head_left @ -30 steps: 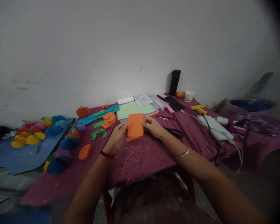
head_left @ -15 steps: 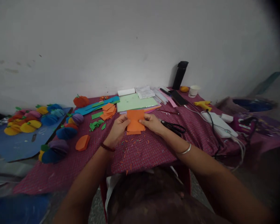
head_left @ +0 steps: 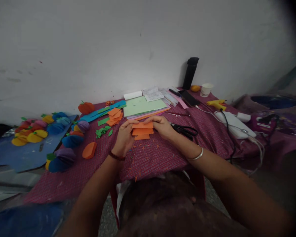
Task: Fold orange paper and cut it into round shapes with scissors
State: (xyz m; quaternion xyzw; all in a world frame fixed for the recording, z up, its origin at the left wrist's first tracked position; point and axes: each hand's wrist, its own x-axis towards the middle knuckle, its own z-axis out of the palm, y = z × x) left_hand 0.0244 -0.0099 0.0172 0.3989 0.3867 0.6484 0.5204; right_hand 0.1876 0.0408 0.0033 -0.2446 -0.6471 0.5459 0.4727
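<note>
Orange paper: a small stack of orange paper pieces [head_left: 142, 129] lies nearly flat, low over the middle of the table, held between both hands.
Left hand [head_left: 124, 138]: closed on the stack's left edge with the thumb on top; a dark band sits on the wrist.
Right hand [head_left: 163, 126]: pinches the stack's right edge; a metal bangle sits on the wrist.
Below: checked maroon cloth [head_left: 158, 158], strewn with thin orange slivers.
Just right: black scissors [head_left: 185, 129] lie on the cloth beside the right hand.
Behind: a pile of orange squares [head_left: 114, 117], green scraps [head_left: 102, 131] and a stack of coloured sheets [head_left: 144, 107].
Left: an orange half-disc [head_left: 89, 150] and paper pumpkins [head_left: 64, 141] in several colours, some on a blue board [head_left: 14, 158].
Far right: yellow glue gun [head_left: 215, 103], black flask [head_left: 190, 73], white cup [head_left: 206, 89].
</note>
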